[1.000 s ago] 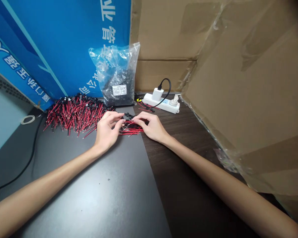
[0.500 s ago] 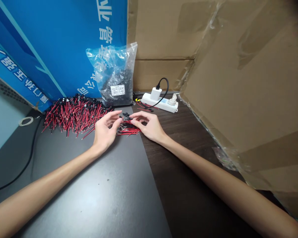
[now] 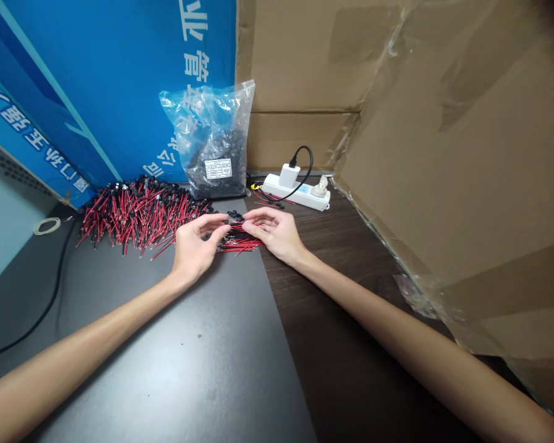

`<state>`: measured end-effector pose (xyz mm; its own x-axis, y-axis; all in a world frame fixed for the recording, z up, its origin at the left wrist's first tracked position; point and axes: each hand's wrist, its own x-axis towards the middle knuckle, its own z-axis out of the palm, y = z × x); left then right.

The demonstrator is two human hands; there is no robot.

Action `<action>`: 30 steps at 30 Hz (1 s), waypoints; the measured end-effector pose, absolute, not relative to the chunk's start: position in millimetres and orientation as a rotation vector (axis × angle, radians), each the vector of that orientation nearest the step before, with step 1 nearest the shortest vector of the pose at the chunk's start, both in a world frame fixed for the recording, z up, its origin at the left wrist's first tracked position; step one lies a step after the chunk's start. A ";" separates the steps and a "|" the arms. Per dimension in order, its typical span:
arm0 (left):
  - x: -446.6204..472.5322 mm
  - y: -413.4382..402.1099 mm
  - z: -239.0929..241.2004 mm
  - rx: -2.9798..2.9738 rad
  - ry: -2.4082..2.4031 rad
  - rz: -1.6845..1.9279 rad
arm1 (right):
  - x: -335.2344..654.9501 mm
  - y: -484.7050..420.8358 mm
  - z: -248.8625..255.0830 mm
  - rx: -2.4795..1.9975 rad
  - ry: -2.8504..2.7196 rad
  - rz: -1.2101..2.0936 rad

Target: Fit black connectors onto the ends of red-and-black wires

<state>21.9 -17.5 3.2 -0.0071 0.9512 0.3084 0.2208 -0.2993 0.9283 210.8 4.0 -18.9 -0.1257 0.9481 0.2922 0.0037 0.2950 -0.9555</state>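
Red-and-black wire leads [image 3: 240,248] lie in a small bunch on the tabletop, nearer me than the clear plastic bag [image 3: 218,144] and slightly to its right. A larger wire pile [image 3: 133,215] spreads to the bag's left. Small black connector pieces [image 3: 234,215] sit between bag and bunch.

Left hand [image 3: 197,241], in front of the bag: thumb and forefinger curve towards each other, a gap behind the tips; whether they pinch anything, I cannot tell. Right hand [image 3: 277,232], front-right of the bag: thumb and forefinger close together at the bunch's edge; grip on a single lead not resolvable.

Handling estimate: each lead very light, thin, springy; probably smooth-jacketed and prone to rolling or tangling. Bare ends look likely to bend or fray. Best hold, I judge: fingertip pinch on the insulation, just behind the end.
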 end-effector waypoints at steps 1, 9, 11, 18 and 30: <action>21.9 -17.5 3.3 1.594 1.242 1.360 | 210.4 4.0 -19.4 -0.936 -1.443 1.068; 20.2 -16.4 2.4 1.593 1.250 1.326 | 211.8 6.7 -20.8 -0.934 -1.383 1.097; 20.4 -16.5 2.9 1.561 1.270 1.324 | 212.0 6.6 -20.0 -0.933 -1.375 1.105; 22.2 -18.8 5.0 1.579 1.184 1.353 | 211.3 5.9 -20.0 -0.924 -1.376 1.110; 21.7 -16.5 1.9 1.631 1.227 1.345 | 211.5 5.4 -20.7 -0.923 -1.404 1.087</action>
<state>21.7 -16.5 1.9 0.0199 0.9451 0.3261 0.2383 -0.3212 0.9165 211.5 5.4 -20.7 -0.1161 0.9523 0.2824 -0.0352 0.2802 -0.9593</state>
